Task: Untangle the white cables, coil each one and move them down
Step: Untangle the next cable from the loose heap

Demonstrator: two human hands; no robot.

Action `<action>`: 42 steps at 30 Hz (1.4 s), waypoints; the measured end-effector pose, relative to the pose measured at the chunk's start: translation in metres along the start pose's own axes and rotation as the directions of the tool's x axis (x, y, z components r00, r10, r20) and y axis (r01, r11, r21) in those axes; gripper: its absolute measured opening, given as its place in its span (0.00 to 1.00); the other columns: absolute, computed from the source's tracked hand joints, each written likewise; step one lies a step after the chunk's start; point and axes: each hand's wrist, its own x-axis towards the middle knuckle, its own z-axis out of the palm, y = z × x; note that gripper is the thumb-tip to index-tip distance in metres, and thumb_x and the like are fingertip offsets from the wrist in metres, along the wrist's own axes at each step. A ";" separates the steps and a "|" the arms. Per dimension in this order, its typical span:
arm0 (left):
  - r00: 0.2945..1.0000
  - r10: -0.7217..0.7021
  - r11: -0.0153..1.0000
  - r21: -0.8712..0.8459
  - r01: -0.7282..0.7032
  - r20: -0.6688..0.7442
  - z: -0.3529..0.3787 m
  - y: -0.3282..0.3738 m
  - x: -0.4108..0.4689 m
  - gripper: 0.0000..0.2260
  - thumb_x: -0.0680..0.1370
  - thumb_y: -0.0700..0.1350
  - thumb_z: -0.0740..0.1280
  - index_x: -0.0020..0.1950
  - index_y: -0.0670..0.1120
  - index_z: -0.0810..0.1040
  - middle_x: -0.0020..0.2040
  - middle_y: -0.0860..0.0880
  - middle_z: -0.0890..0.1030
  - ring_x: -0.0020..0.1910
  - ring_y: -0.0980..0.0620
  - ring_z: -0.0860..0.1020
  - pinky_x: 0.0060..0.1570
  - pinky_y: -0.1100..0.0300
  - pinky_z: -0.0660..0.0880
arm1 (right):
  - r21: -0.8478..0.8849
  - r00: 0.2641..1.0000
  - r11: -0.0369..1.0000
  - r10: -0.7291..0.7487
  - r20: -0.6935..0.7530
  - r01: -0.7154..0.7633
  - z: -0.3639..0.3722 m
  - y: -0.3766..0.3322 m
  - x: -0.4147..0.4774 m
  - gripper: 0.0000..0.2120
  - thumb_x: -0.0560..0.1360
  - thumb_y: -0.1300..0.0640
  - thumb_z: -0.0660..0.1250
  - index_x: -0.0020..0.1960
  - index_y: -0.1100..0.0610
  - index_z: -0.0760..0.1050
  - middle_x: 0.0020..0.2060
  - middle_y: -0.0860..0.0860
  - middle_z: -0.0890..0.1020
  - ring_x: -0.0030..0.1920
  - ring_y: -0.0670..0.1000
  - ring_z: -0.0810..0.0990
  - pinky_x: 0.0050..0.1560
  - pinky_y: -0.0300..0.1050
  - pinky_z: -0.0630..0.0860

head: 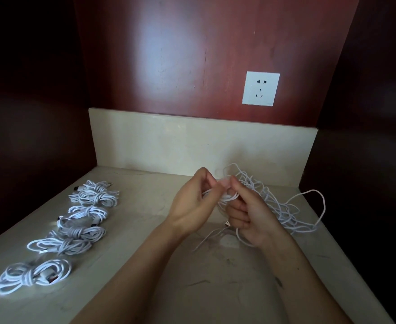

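Note:
Above the middle of the pale stone counter (145, 265), both my hands hold a small coil of white cable (227, 197). My left hand (192, 202) pinches the coil from the left. Fingers of my right hand (246, 216) are curled round it from the right. A loose end with a plug (227, 223) hangs below my hands, touching the counter. A tangled heap of white cables (283, 206) lies right behind my right hand. Several coiled white cables (70, 237) lie in a row along the counter's left side.
A stone backsplash (192, 146) closes the counter's far side, with a white wall socket (260, 88) on the red wooden panel above. Dark walls stand on the left and right. The counter's left edge runs just beyond the coiled cables.

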 end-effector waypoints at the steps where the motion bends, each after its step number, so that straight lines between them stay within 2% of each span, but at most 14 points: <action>1: 0.999 -0.020 0.996 -0.083 0.016 -0.048 0.002 -0.003 0.001 0.18 0.74 0.64 0.62 0.38 0.51 0.66 0.28 0.60 0.71 0.31 0.57 0.69 0.39 0.54 0.68 | -0.012 1.000 1.000 -0.005 -0.004 0.005 0.001 0.000 -0.001 0.14 0.72 0.45 0.65 0.37 0.54 0.68 0.20 0.45 0.59 0.17 0.41 0.55 0.17 0.32 0.50; 7: 0.995 -0.051 0.997 -0.068 0.045 -0.089 -0.003 -0.018 0.012 0.19 0.79 0.55 0.65 0.33 0.49 0.64 0.24 0.58 0.68 0.27 0.55 0.66 0.37 0.50 0.68 | -0.216 0.993 0.971 -0.114 -0.041 0.102 0.003 0.006 -0.001 0.12 0.80 0.50 0.63 0.42 0.56 0.74 0.22 0.46 0.61 0.20 0.43 0.57 0.21 0.34 0.54; 9: 0.993 -0.058 0.998 -0.023 0.056 -0.101 -0.011 -0.021 0.014 0.17 0.76 0.56 0.64 0.32 0.51 0.65 0.24 0.58 0.69 0.28 0.55 0.67 0.37 0.48 0.72 | -0.467 0.958 0.859 -0.277 -0.080 0.209 0.001 0.009 0.003 0.08 0.79 0.53 0.66 0.47 0.57 0.78 0.25 0.47 0.73 0.24 0.47 0.69 0.26 0.39 0.66; 11: 0.992 -0.074 0.996 0.036 0.078 -0.106 -0.017 -0.025 0.015 0.16 0.74 0.57 0.64 0.30 0.52 0.67 0.24 0.57 0.70 0.29 0.54 0.69 0.42 0.43 0.76 | -0.619 0.889 0.728 -0.447 -0.101 0.296 -0.003 0.012 0.008 0.05 0.76 0.57 0.70 0.45 0.59 0.79 0.37 0.52 0.82 0.37 0.48 0.80 0.40 0.42 0.75; 13: 0.992 -0.095 0.990 0.093 0.103 -0.081 -0.020 -0.027 0.016 0.16 0.74 0.59 0.63 0.29 0.54 0.69 0.24 0.57 0.70 0.30 0.53 0.69 0.43 0.42 0.77 | -0.617 0.850 0.703 -0.516 -0.102 0.353 -0.005 0.014 0.009 0.06 0.75 0.61 0.71 0.41 0.62 0.78 0.39 0.58 0.83 0.40 0.50 0.80 0.43 0.42 0.75; 17: 0.984 -0.143 0.987 0.082 0.135 0.109 -0.022 -0.025 0.015 0.19 0.80 0.50 0.65 0.31 0.50 0.67 0.25 0.56 0.69 0.28 0.55 0.67 0.36 0.52 0.72 | -0.621 0.818 0.667 -0.571 -0.072 0.411 -0.003 0.015 0.009 0.03 0.75 0.63 0.71 0.42 0.59 0.80 0.36 0.53 0.82 0.36 0.45 0.79 0.39 0.35 0.73; 21: 0.969 -0.113 0.993 -0.017 0.120 0.220 -0.020 -0.013 0.012 0.18 0.83 0.46 0.61 0.33 0.46 0.65 0.26 0.58 0.67 0.26 0.61 0.65 0.32 0.66 0.70 | -0.457 0.881 0.815 -0.456 -0.126 0.356 -0.004 0.018 0.012 0.08 0.77 0.59 0.69 0.45 0.65 0.78 0.31 0.63 0.74 0.28 0.48 0.72 0.29 0.38 0.68; 26: 0.991 -0.046 0.995 -0.082 0.056 0.126 -0.018 -0.005 0.011 0.18 0.83 0.47 0.61 0.34 0.46 0.65 0.28 0.52 0.65 0.27 0.58 0.65 0.30 0.67 0.68 | -0.363 0.948 0.900 -0.298 -0.111 0.241 0.000 0.028 0.012 0.08 0.80 0.63 0.62 0.45 0.62 0.78 0.21 0.47 0.65 0.20 0.42 0.60 0.21 0.35 0.57; 29: 1.000 -0.003 0.992 -0.124 0.001 -0.022 -0.020 -0.006 0.015 0.19 0.82 0.46 0.62 0.32 0.47 0.62 0.25 0.57 0.63 0.26 0.58 0.62 0.28 0.66 0.64 | -0.571 0.930 0.772 -0.365 -0.037 0.280 0.005 0.034 0.012 0.13 0.81 0.63 0.60 0.41 0.58 0.78 0.20 0.44 0.69 0.22 0.41 0.66 0.26 0.33 0.62; 32: 0.986 0.043 0.999 -0.012 -0.045 -0.164 -0.025 -0.017 0.017 0.20 0.81 0.53 0.63 0.31 0.51 0.63 0.25 0.57 0.66 0.28 0.55 0.65 0.33 0.56 0.66 | -0.749 0.897 0.568 -0.435 0.079 0.342 0.013 0.044 0.009 0.14 0.81 0.57 0.61 0.38 0.52 0.77 0.29 0.36 0.78 0.34 0.38 0.76 0.37 0.33 0.68; 34: 0.976 0.038 0.997 0.075 -0.022 -0.213 -0.027 -0.024 0.017 0.19 0.78 0.58 0.62 0.32 0.51 0.64 0.26 0.55 0.68 0.29 0.53 0.67 0.35 0.52 0.69 | -0.813 0.878 0.428 -0.438 0.195 0.394 0.016 0.048 0.006 0.12 0.78 0.52 0.59 0.39 0.52 0.77 0.33 0.40 0.79 0.37 0.41 0.77 0.41 0.39 0.72; 37: 0.967 0.032 0.967 0.251 0.033 -0.251 -0.029 -0.028 0.015 0.18 0.79 0.58 0.64 0.34 0.47 0.70 0.29 0.52 0.77 0.31 0.50 0.74 0.38 0.51 0.73 | -0.859 0.851 0.256 -0.421 0.314 0.443 0.019 0.047 0.000 0.12 0.77 0.49 0.59 0.38 0.53 0.72 0.30 0.46 0.73 0.32 0.46 0.72 0.38 0.51 0.71; 39: 0.970 0.067 0.928 0.372 0.026 -0.234 -0.029 -0.029 0.014 0.18 0.78 0.57 0.66 0.34 0.46 0.73 0.30 0.52 0.79 0.32 0.53 0.76 0.35 0.55 0.72 | -0.868 0.826 0.214 -0.472 0.310 0.448 0.018 0.040 -0.002 0.13 0.76 0.46 0.59 0.39 0.53 0.73 0.29 0.47 0.74 0.31 0.47 0.72 0.36 0.51 0.71; 42: 0.986 0.062 0.919 0.395 0.003 -0.152 -0.026 -0.030 0.012 0.18 0.76 0.56 0.69 0.31 0.48 0.74 0.27 0.57 0.77 0.28 0.61 0.73 0.31 0.62 0.66 | -0.852 0.805 0.287 -0.547 0.230 0.438 0.013 0.030 -0.003 0.11 0.75 0.46 0.62 0.41 0.51 0.77 0.32 0.46 0.78 0.33 0.46 0.76 0.36 0.49 0.73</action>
